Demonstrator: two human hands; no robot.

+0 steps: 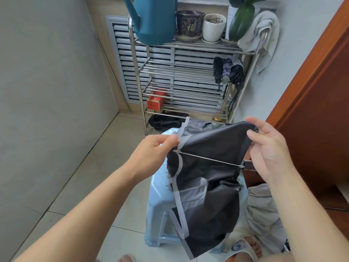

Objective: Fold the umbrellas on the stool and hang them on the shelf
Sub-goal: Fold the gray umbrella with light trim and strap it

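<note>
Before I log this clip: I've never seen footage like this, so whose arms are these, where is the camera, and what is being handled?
There is one view, from a camera worn on a person's head, looking down at their own bare arms. The left hand pinches the grey-trimmed edge of a black umbrella, and the right hand grips its canopy at the other end; a thin metal rib runs between them. The umbrella hangs over a pale blue plastic stool. Behind stands a metal shelf with three folded umbrellas hanging at its right side. A teal watering can and flowerpots sit on its top tier.
</note>
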